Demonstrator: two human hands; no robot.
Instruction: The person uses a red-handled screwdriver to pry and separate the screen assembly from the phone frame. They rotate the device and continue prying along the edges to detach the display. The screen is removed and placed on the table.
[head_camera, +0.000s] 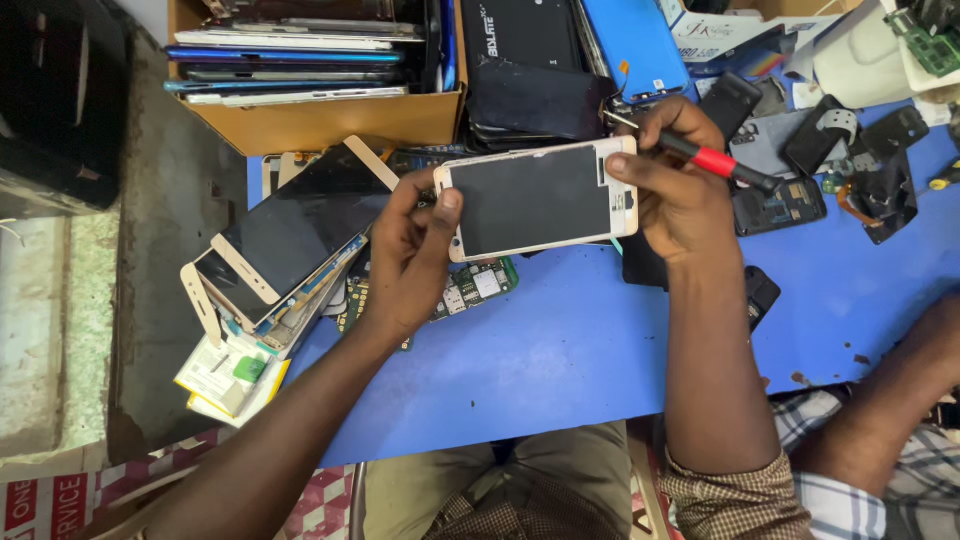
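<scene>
Both hands (410, 255) (670, 190) gripping white phone (535, 200) — screwdriver (700, 155) tip hidden behind it

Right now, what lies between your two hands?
In the head view, a white-framed phone with a dark screen spans the gap: left hand grips one end, right hand, also holding a red-handled screwdriver, the other.

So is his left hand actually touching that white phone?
Touching. The head view shows the left hand gripping the white phone at its end, thumb pressed on the front corner; the right hand holds the other end.
</scene>
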